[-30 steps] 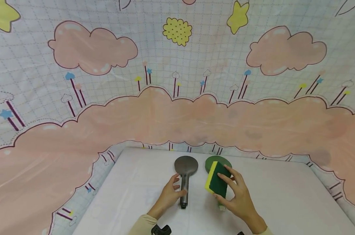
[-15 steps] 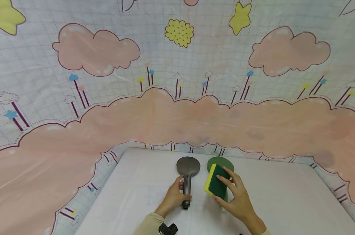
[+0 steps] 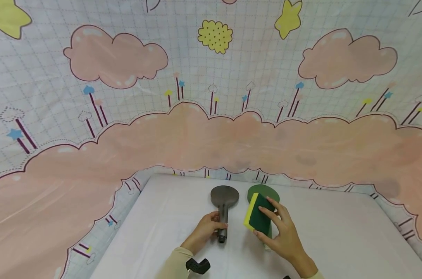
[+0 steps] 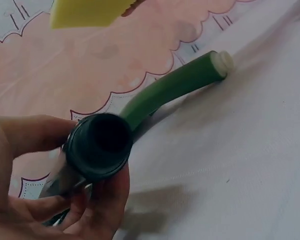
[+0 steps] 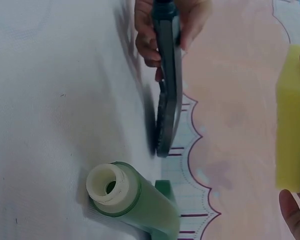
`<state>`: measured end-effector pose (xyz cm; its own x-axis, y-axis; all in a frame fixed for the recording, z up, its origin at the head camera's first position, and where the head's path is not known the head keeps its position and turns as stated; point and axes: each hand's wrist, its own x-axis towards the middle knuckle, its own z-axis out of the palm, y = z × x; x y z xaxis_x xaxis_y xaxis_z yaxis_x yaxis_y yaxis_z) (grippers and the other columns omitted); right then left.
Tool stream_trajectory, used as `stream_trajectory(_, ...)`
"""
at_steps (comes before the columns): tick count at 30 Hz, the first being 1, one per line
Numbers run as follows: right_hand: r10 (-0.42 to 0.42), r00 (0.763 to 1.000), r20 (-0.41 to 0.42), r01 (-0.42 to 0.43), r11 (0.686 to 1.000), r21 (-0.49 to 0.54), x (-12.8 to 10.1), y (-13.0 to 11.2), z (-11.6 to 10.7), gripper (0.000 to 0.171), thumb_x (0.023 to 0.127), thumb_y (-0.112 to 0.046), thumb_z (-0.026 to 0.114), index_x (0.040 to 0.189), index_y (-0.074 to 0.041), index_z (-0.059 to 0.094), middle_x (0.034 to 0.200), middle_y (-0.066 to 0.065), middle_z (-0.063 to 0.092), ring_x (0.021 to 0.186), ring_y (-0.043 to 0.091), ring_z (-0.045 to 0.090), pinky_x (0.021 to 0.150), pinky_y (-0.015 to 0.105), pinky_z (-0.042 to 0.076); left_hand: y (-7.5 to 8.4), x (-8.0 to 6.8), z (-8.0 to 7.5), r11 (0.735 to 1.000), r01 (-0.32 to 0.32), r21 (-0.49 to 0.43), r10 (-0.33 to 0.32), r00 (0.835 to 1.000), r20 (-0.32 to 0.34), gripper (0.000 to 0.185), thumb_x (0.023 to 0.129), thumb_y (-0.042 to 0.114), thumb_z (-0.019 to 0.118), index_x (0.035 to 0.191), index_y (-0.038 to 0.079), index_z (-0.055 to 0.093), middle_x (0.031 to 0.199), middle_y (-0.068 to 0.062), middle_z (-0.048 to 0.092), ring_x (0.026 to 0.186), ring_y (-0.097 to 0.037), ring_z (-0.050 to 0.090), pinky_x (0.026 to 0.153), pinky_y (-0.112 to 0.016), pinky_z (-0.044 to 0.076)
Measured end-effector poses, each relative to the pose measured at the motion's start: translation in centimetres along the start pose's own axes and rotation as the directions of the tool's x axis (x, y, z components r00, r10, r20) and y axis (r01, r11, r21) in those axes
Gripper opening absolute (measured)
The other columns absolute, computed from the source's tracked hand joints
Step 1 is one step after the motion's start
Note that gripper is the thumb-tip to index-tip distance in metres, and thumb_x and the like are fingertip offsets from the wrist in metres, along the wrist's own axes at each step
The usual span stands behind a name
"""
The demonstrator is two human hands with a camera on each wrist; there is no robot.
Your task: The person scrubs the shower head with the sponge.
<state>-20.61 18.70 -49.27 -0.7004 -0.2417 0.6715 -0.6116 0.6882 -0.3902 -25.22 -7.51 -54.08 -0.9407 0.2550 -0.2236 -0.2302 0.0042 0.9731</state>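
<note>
Left hand (image 3: 205, 229) first: we are seeing its fingers wrapping round the handle of the grey shower head (image 3: 224, 205), thumb on one side and fingers curled on the other, where a second ago they were only brushing the handle with the fingers loose. In the left-wrist view the hand (image 4: 45, 185) is closing round the dark open end of the handle (image 4: 97, 145), and in the right-wrist view the grey head (image 5: 167, 95) is tilting up on edge, partly off the sheet (image 3: 336, 232), so we are judging that the grip is now firm and the lifting is just starting. Our right hand (image 3: 284, 236) is pinching the sponge (image 3: 257, 217), yellow side to the left and green side under the fingers, and it is holding it above the green shower head (image 3: 263, 190) much as before; only a small shift toward us is showing. That green head is lying flat on the sheet just right of the grey one, its pale threaded end (image 5: 108, 186) pointing toward us and nothing touching it. So we are reading the change as one hand getting its piece while the other is waiting with the sponge ready. Farther off, the cartoon backdrop (image 3: 211, 128) of pink clouds and yellow stars is hanging behind the table. We are finding no brand, label or readable writing on either head, the sponge or the cloth.
</note>
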Motion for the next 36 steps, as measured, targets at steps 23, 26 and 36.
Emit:
stream_trajectory(23,-0.062,0.998,-0.031,0.062,0.998,-0.003,0.6,-0.4,-0.6,0.069,0.068,-0.035,0.089,0.13,-0.019,0.063,0.147,0.012,0.046,0.127,0.022,0.045,0.091,0.018,0.044,1.9,-1.2,0.3,0.966,-0.121,-0.228,0.157,0.976,0.147,0.072,0.089,0.004,0.066,0.152,0.0,0.029,0.138,-0.025,0.056,0.118,-0.032,0.064,0.087,-0.035,0.055)
stream_trajectory(26,-0.074,0.997,-0.035,0.074,0.997,-0.002,0.8,-0.5,-0.9,0.068,0.069,-0.037,0.088,0.13,-0.018,0.063,0.147,0.013,0.047,0.127,0.022,0.045,0.092,0.017,0.043,2.4,-1.5,0.4,0.965,-0.135,-0.227,0.172,0.973,0.154,0.074,0.09,0.006,0.066,0.153,0.002,0.028,0.139,-0.025,0.055,0.119,-0.033,0.063,0.087,-0.033,0.055)
stream_trajectory(36,-0.12,0.992,-0.034,0.119,0.992,-0.035,1.7,-1.0,-2.0,0.069,0.07,-0.04,0.087,0.131,-0.019,0.063,0.147,0.013,0.046,0.127,0.024,0.044,0.089,0.019,0.045,4.1,-2.5,0.8,0.945,-0.195,-0.264,0.242,0.957,0.162,0.074,0.088,0.0,0.066,0.153,0.005,0.03,0.142,-0.033,0.048,0.117,-0.03,0.065,0.091,-0.044,0.056)
